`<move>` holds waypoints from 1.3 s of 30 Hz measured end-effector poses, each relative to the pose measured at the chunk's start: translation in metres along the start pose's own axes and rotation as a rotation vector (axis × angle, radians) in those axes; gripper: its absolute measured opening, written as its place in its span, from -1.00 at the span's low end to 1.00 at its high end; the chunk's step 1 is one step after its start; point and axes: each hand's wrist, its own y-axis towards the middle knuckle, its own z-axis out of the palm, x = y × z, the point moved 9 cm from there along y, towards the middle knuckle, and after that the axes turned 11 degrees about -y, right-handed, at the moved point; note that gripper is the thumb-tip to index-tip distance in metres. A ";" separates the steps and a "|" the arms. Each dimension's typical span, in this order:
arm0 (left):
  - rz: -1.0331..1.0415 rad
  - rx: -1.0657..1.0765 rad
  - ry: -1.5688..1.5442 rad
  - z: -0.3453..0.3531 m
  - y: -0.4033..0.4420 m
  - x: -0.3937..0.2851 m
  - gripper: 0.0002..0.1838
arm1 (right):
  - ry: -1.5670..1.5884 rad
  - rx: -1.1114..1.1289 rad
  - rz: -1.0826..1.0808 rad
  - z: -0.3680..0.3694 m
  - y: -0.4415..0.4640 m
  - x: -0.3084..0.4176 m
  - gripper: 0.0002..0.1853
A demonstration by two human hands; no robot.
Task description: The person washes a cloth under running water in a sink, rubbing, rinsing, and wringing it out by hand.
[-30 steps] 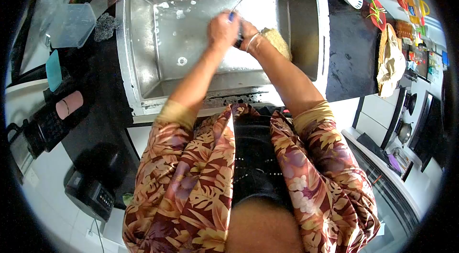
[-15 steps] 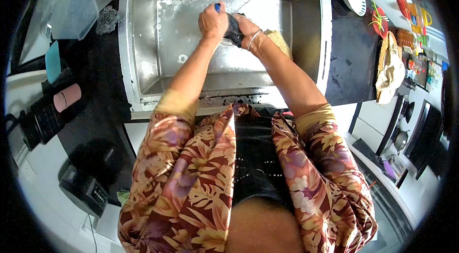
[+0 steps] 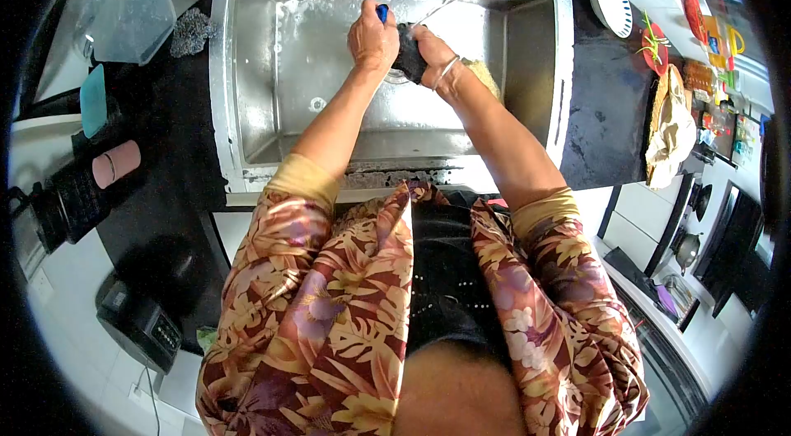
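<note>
My single feed is the head camera, looking forward and steeply down past the wearer's patterned sleeves [image 3: 292, 271] to the nearby sink [image 3: 416, 119], its round, dark-edged field wide enough to take in worktop [image 3: 606, 119] on both sides.

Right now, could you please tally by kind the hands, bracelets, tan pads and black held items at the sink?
Hands: 2, left hand and right hand
Bracelet: 1
Tan pad: 1
Black item: 1 (I cannot tell whether the blue bit belongs to it)
Total: 5
</note>
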 end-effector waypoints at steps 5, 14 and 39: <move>0.044 0.194 -0.132 0.003 -0.046 -0.056 -0.42 | 0.182 0.000 0.028 -0.016 0.001 0.011 -0.73; -0.043 -0.049 0.017 -0.005 0.002 -0.002 -0.65 | -0.066 0.053 0.060 0.003 -0.010 0.002 -0.73; 0.032 0.023 -0.132 0.004 0.005 -0.004 -0.72 | -0.152 0.121 0.023 0.007 -0.038 0.015 -0.69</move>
